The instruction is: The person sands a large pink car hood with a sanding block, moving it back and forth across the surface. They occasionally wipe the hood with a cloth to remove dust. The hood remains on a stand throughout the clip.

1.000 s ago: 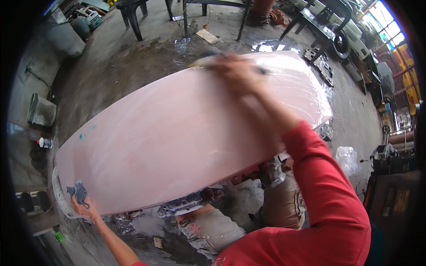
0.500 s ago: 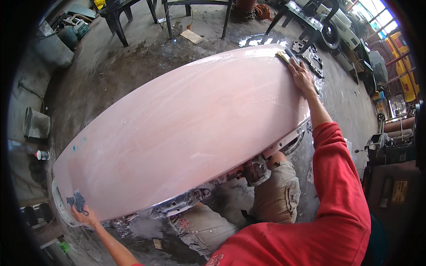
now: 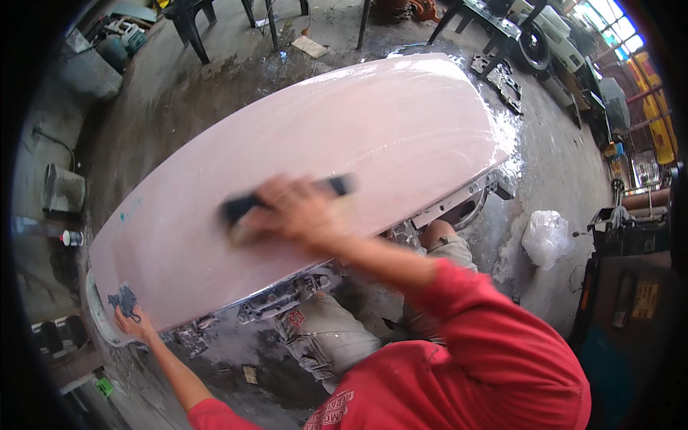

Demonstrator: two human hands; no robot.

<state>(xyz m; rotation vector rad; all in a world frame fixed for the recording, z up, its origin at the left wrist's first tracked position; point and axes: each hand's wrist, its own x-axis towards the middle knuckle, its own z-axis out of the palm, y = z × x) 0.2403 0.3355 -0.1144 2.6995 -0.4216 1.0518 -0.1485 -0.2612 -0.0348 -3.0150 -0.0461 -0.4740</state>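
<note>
A long, curved car body panel, coated dull pink and wet, stretches diagonally in front of me. My right hand, smeared by motion, is closed over a long sanding block with a dark back and a tan lower part. That block lies across the middle of the panel. At the panel's near left corner, my left hand is closed on a crumpled grey rag, which rests on the surface. Small blue-green spots mark the coating near the left end.
Metal brackets show beneath the panel's near edge, close to my knees. Dark plastic chairs stand beyond it on wet concrete. A clear plastic bag lies on the floor at right. A grey bucket sits at left.
My right hand has swept the sanding block from the panel's far right corner to its middle, toward the left. The left hand and rag stay at their corner.
</note>
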